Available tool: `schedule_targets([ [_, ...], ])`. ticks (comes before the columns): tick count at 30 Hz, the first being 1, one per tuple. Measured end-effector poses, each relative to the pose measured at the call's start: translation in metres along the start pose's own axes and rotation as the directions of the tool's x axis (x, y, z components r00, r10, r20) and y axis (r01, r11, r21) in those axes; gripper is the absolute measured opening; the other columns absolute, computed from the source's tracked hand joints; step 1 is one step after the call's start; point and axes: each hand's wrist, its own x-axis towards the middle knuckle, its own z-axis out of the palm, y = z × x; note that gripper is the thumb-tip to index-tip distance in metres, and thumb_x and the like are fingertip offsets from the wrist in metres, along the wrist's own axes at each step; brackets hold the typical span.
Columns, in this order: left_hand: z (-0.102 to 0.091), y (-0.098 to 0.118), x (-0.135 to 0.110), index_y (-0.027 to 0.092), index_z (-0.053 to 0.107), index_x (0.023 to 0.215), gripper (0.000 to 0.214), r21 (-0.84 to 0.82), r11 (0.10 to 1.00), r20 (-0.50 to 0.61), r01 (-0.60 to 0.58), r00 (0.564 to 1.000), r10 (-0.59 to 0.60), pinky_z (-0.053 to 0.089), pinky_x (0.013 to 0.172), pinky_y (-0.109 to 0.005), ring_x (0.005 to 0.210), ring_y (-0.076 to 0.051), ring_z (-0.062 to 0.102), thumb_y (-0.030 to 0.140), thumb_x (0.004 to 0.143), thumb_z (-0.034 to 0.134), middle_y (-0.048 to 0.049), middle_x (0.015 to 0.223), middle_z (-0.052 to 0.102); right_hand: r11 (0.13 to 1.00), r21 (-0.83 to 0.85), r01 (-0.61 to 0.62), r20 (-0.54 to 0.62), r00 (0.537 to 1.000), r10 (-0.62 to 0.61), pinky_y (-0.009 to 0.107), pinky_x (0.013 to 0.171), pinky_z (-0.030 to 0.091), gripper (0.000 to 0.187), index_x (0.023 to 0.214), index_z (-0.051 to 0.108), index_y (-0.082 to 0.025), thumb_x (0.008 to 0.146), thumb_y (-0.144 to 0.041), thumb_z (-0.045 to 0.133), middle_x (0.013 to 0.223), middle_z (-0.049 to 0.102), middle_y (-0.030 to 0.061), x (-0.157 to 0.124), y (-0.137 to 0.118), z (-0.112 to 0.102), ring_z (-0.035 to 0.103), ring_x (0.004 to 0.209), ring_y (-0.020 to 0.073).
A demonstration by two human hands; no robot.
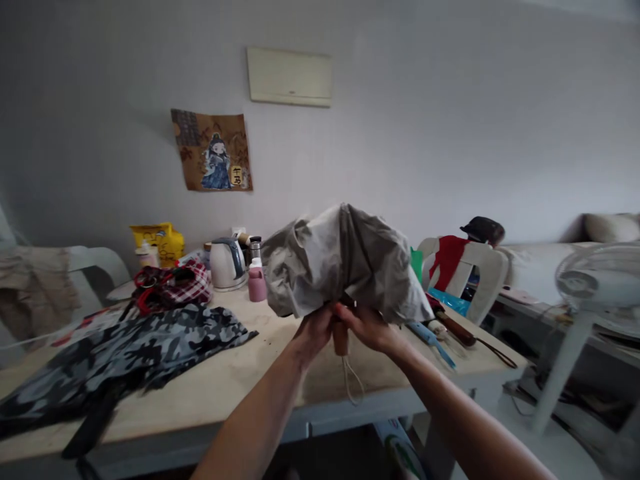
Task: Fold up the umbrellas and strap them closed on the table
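A beige umbrella [320, 257] with loose, half-gathered cloth is held up in front of me over the table. Its brown handle [341, 339] points down toward me, and a pale wrist cord hangs from the end. My left hand [319, 328] is closed around the shaft just above the handle. From the other side my right hand [369, 327] closes on the same spot, its thumb near the left fingers. The cloth hides part of the fingers. To the left a grey camouflage umbrella [165, 347] lies loosely folded, its black handle [93, 423] toward the near edge.
On the table [240, 380] stand a white kettle [226, 263], a pink bottle [257, 283] and a yellow bag [160, 243]. A red plaid bundle [187, 283] lies beside them. Folded umbrellas, one with a brown handle [457, 330], lie at right. A fan [600, 287] stands further right.
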Motion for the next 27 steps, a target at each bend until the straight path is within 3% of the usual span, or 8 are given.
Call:
schedule_targets([
  [4,-0.006,0.031,-0.004,0.013,0.057,0.064,0.009,-0.118,0.990,0.024,0.075,0.997,-0.073,0.038,0.044,-0.013,0.044,-0.004,0.042,0.009,0.072,0.060,0.0057,0.049,0.044,0.981,0.160,-0.110,0.124,0.988,0.090,0.028,0.063,0.049,0.057,0.128,0.054,-0.015,0.077,-0.036,0.067,0.078,0.070,0.0033,-0.028,0.000,-0.008,0.065,0.069,0.0175],
  [8,-0.013,0.055,-0.012,0.012,0.052,0.065,0.022,-0.192,0.969,0.042,0.154,0.988,-0.149,0.031,0.038,-0.007,0.038,-0.001,0.034,0.008,0.086,0.045,0.0092,0.048,0.029,0.863,0.380,-0.333,0.060,0.940,0.336,0.025,0.058,0.045,0.033,0.095,0.065,-0.013,0.068,-0.033,0.066,0.073,0.069,0.0029,-0.041,0.029,-0.019,0.063,0.063,0.0145],
  [11,-0.008,0.062,-0.017,0.012,0.051,0.070,0.026,-0.238,0.956,0.040,0.175,0.985,-0.170,0.031,0.037,-0.006,0.036,-0.001,0.033,0.007,0.091,0.037,0.0093,0.050,0.027,0.760,0.504,-0.410,0.012,0.883,0.469,0.025,0.055,0.045,0.030,0.086,0.065,-0.013,0.063,-0.032,0.068,0.070,0.068,0.0033,-0.040,0.044,-0.021,0.064,0.060,0.0144],
  [14,0.003,0.064,-0.020,0.013,0.050,0.071,0.030,-0.320,0.927,0.050,0.197,0.980,-0.191,0.031,0.036,-0.006,0.036,-0.001,0.034,0.007,0.094,0.031,0.0080,0.052,0.030,0.697,0.636,-0.331,-0.020,0.896,0.445,0.025,0.056,0.046,0.037,0.089,0.067,-0.012,0.065,-0.039,0.074,0.072,0.069,0.0046,-0.034,0.041,-0.020,0.065,0.061,0.0146],
  [17,0.011,0.062,-0.022,0.012,0.051,0.069,0.037,-0.322,0.914,0.063,0.249,0.968,-0.241,0.032,0.036,-0.007,0.038,-0.001,0.037,0.009,0.096,0.026,0.0043,0.054,0.038,0.566,0.786,-0.248,-0.002,0.915,0.404,0.023,0.056,0.046,0.037,0.086,0.066,-0.014,0.066,-0.043,0.079,0.076,0.070,0.0053,-0.026,0.031,-0.020,0.066,0.065,0.0146],
  [23,0.008,0.050,-0.021,0.008,0.059,0.069,0.029,-0.210,0.958,-0.033,0.197,0.977,-0.208,0.037,0.039,-0.010,0.052,-0.007,0.055,0.002,0.089,0.038,-0.0076,0.066,0.058,0.173,0.925,-0.339,0.286,0.919,0.271,0.032,0.080,0.051,0.027,0.077,0.063,-0.017,0.071,-0.040,0.075,0.099,0.074,0.0163,-0.027,0.033,-0.032,0.070,0.096,0.0248],
  [25,0.006,0.044,-0.019,0.008,0.061,0.071,0.022,-0.167,0.972,-0.077,0.164,0.981,-0.179,0.039,0.039,-0.012,0.058,-0.010,0.060,-0.001,0.084,0.046,-0.0099,0.070,0.064,0.120,0.930,-0.347,0.322,0.928,0.185,0.033,0.083,0.051,0.032,0.072,0.061,-0.018,0.071,-0.046,0.075,0.105,0.073,0.0174,-0.030,0.037,-0.034,0.068,0.103,0.0266],
  [27,0.003,0.038,-0.018,0.008,0.064,0.073,0.016,-0.115,0.978,-0.101,0.173,0.978,-0.185,0.045,0.044,-0.016,0.065,-0.013,0.065,-0.001,0.079,0.052,-0.0114,0.075,0.068,0.143,0.927,-0.348,0.326,0.932,0.156,0.030,0.079,0.051,0.034,0.074,0.062,-0.018,0.071,-0.048,0.076,0.107,0.073,0.0161,-0.031,0.038,-0.035,0.068,0.098,0.0235],
])
